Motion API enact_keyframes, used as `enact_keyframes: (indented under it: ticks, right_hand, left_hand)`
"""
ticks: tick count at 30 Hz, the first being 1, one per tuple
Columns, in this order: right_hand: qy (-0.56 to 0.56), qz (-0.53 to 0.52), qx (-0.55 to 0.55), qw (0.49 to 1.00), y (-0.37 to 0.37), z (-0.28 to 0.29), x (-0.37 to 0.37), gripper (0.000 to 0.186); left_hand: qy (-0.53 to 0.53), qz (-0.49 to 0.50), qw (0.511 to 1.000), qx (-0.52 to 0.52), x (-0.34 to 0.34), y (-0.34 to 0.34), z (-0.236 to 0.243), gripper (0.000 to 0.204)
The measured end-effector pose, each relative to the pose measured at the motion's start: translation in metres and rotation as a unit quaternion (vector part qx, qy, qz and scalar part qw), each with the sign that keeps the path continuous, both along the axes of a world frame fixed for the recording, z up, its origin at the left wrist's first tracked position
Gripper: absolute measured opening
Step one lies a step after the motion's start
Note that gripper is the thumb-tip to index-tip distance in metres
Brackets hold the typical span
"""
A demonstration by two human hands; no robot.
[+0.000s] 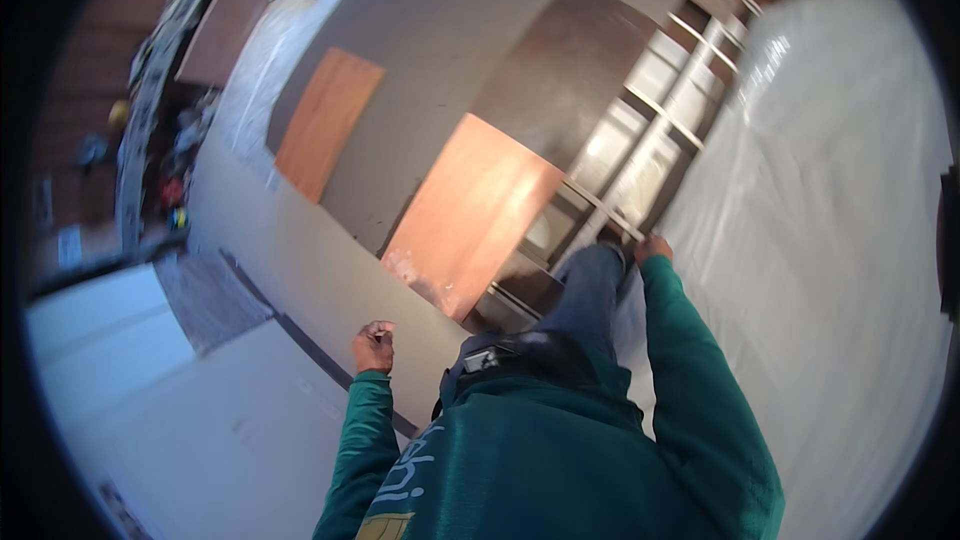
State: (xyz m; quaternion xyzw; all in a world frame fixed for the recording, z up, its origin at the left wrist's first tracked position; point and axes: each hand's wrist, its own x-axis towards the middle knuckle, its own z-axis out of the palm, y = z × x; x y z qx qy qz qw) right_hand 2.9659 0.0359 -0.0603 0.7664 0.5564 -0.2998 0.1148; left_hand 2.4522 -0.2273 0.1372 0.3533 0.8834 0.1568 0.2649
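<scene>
My left hand [374, 346] is raised beside a pale panel [265, 240], its fingers curled round something too small to make out. My right hand [652, 248], fingers curled, is at the near edge of a large sheet of milky plastic [800, 270]; whether it grips the plastic is unclear. Past my legs, a square orange-brown board [465, 220] lies on a pale framework of slats [655, 105]. A larger dark brown board [560, 70] is just beyond it, and a narrower orange board [328, 115] sits farther left.
A cluttered shelf or bench [130, 180] runs along the upper left, with small blurred items. White panels [150, 390] fill the lower left. A brown panel [222, 20] stands at the top left. My leg [585, 290] reaches forward between the boards and the plastic.
</scene>
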Motion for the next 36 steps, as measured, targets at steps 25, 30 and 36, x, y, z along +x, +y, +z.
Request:
enact_keyframes:
  ticks: [25,30,36]
  right_hand:
    - [-0.151,0.545,-0.192,0.802,-0.121,-0.04,-0.466,0.098]
    - [-0.216,0.554,-0.189,0.781,-0.121,-0.118,-0.443,0.111]
    - [-0.111,0.792,-0.22,0.559,-0.021,-0.159,-0.452,0.078]
  left_hand:
    - [-0.134,0.53,0.799,-0.248,0.343,-0.378,0.02,0.033]
    - [-0.157,0.528,0.797,-0.247,0.384,-0.365,0.01,0.029]
    - [-0.159,0.467,0.862,-0.117,0.304,-0.382,-0.07,0.022]
